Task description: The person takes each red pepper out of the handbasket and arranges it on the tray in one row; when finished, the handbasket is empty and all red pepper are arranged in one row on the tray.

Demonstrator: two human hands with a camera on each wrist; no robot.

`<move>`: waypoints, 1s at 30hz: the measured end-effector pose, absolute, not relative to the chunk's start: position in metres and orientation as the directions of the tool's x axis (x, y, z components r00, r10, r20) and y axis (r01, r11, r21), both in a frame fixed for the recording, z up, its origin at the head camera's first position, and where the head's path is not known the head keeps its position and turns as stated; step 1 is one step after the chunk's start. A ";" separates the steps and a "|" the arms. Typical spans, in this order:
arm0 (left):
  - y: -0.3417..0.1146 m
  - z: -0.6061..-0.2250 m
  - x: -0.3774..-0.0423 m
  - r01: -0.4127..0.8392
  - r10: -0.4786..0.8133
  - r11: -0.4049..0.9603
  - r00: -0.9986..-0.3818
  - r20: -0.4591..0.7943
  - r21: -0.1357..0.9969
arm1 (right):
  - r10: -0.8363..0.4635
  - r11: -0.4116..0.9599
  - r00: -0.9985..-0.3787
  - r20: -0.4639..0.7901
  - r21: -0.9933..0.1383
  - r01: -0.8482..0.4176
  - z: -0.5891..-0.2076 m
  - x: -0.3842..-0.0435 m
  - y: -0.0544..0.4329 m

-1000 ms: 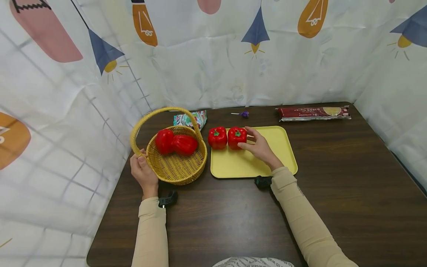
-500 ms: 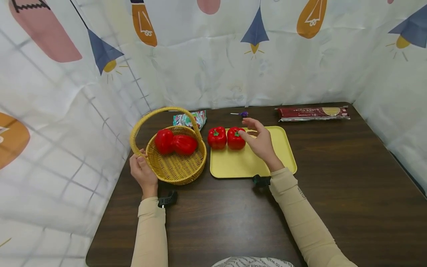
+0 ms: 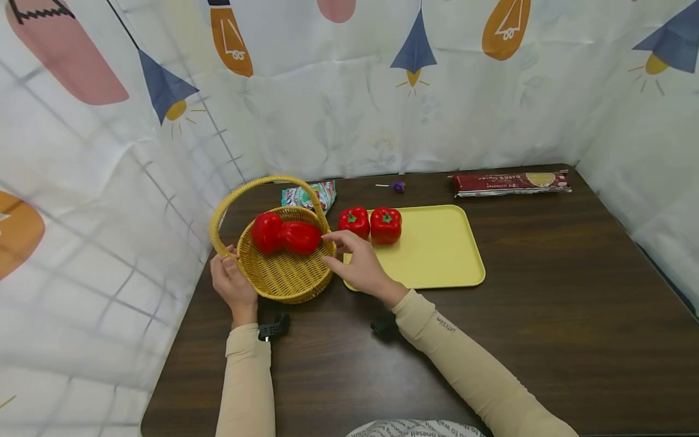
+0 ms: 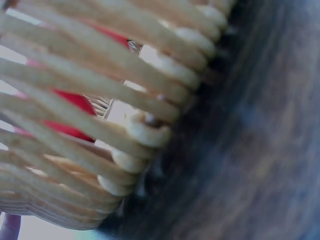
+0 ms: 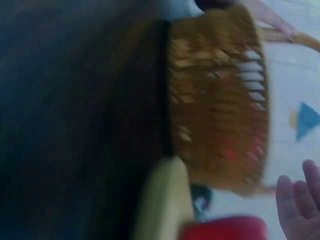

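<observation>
My left hand [image 3: 235, 285] grips the yellow wicker basket [image 3: 286, 279] at its left side, where the arched handle meets the rim. Inside it lie two red bell peppers, one [image 3: 266, 232] at the left and one [image 3: 300, 238] on its side. Close up, the left wrist view shows the basket's woven wall [image 4: 100, 75]. My right hand [image 3: 360, 267] is at the basket's right rim, fingers extended and holding nothing; the right wrist view shows its fingers [image 5: 300, 200] loosely spread. Two more red bell peppers [image 3: 352, 220] [image 3: 385, 226] stand side by side, stems up, at the yellow tray's [image 3: 437, 249] left end.
Behind the basket lies a teal and white snack packet [image 3: 319, 194]. Along the table's back edge are a small purple-headed item on a white stick [image 3: 397, 187] and a long dark red biscuit packet [image 3: 510, 183]. A printed curtain [image 3: 349, 121] hangs around the brown table [image 3: 573, 303].
My right hand has left the right-hand pepper on the tray, lifted, and moved left to the basket's right rim. My left hand keeps its grip on the basket. The peppers have stayed in place.
</observation>
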State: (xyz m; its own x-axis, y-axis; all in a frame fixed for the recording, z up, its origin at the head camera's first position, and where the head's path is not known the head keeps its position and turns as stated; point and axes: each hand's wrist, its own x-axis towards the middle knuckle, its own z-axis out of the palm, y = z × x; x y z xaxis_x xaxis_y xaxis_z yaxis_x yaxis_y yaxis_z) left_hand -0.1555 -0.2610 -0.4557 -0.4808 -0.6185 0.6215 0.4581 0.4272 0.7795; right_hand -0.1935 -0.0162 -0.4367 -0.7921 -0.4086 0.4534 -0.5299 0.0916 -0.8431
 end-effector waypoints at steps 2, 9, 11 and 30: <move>-0.261 -0.456 -0.156 0.459 -0.620 0.432 -0.475 0.625 0.776 | -0.422 0.109 -0.783 0.457 -0.832 -0.544 -0.441 -0.194 -0.027; -0.259 -0.456 -0.157 0.486 -0.606 0.443 -0.457 0.651 0.753 | -0.419 0.153 -0.806 0.417 -0.843 -0.516 -0.443 -0.201 -0.049; -0.259 -0.456 -0.157 0.492 -0.602 0.444 -0.455 0.656 0.749 | -0.415 0.186 -0.819 0.397 -0.844 -0.504 -0.442 -0.203 -0.053; -0.262 -0.456 -0.157 0.497 -0.602 0.443 -0.452 0.658 0.746 | -0.424 0.539 -0.881 0.210 -0.723 -0.432 -0.434 -0.222 -0.090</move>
State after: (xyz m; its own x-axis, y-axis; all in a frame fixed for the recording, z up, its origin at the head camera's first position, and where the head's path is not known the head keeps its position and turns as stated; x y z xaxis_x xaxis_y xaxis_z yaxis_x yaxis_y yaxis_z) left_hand -0.1568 -0.2615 -0.4559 -0.4517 -0.6020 0.6585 0.4969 0.4432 0.7461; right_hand -0.2217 -0.0897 -0.4338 -0.8809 -0.4242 0.2100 -0.4319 0.5387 -0.7234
